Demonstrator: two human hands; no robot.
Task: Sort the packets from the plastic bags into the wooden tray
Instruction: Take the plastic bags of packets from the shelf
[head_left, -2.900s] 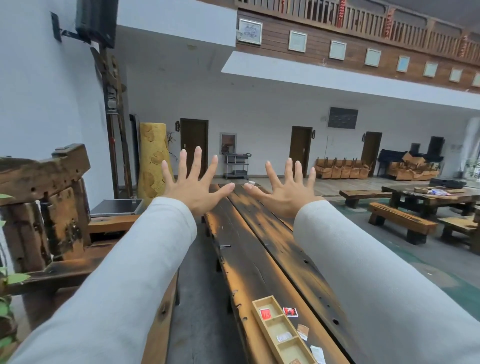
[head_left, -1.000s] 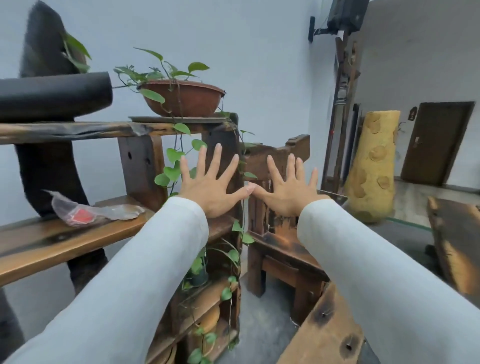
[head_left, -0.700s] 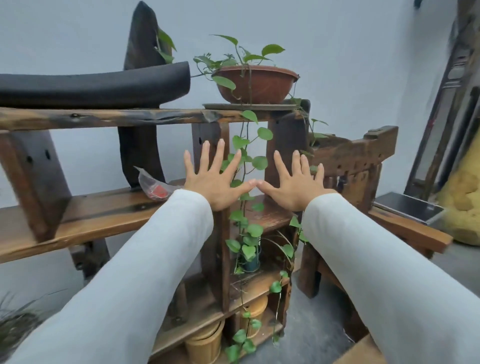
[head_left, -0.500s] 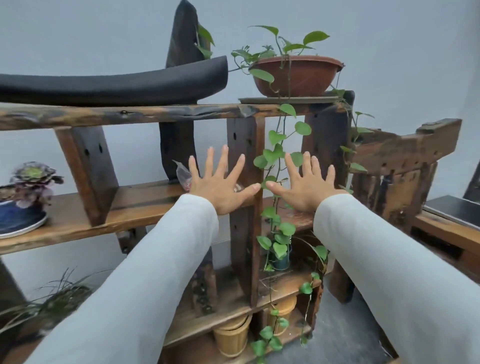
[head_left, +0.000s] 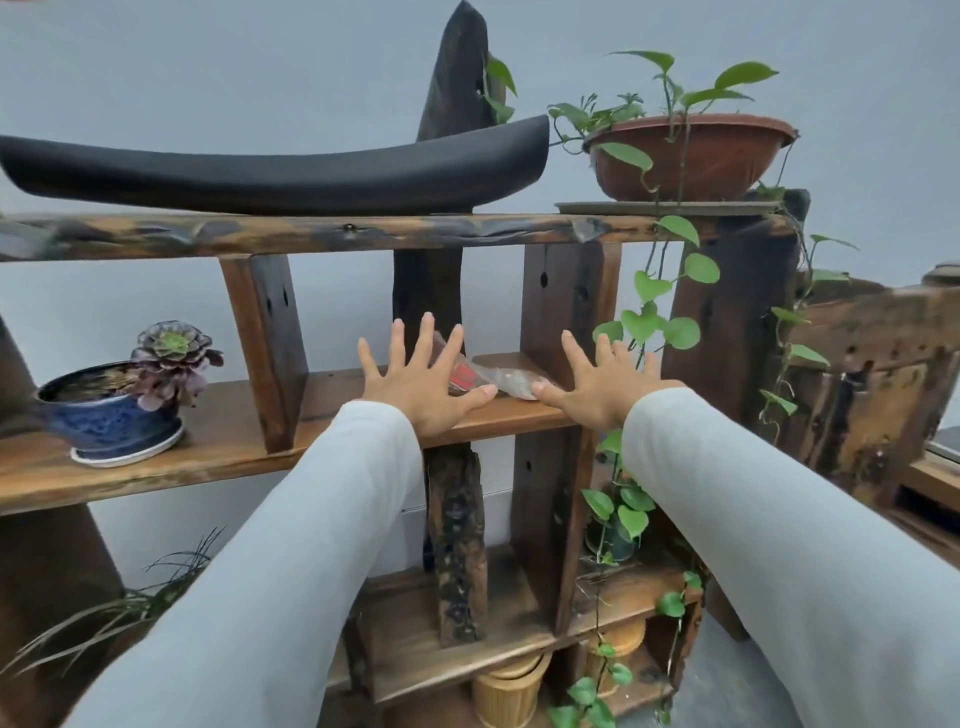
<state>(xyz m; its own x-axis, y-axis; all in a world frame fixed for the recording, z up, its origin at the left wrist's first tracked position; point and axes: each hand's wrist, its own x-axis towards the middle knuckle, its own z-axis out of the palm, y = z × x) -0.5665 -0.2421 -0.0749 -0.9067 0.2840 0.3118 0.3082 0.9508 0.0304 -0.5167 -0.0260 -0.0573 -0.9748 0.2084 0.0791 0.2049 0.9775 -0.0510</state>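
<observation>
Now: L hand (head_left: 421, 387) & R hand (head_left: 605, 389) both splayed, empty, either side of plastic bag (head_left: 506, 378) w/ red packet (head_left: 461, 375) inside, lying on mid shelf (head_left: 332, 387), prob. framing it for two-handed pickup; wooden tray not in view.

We have turned away from the long bench and its wooden tray, both now out of view, and face the shelf (head_left: 234, 431) head on. The plastic bag (head_left: 506, 376), mostly hidden behind our left grip (head_left: 423, 387) half a second ago, now shows between it and our right grip (head_left: 602, 387), with its red packet (head_left: 464, 375) visible again. Our thumbs, nearly touching a moment ago, now stand apart. The blue pot (head_left: 109, 415) and its succulent (head_left: 171, 353) have slid in from the left edge and show whole. The brown pot (head_left: 696, 156) has shifted to the upper right.
</observation>
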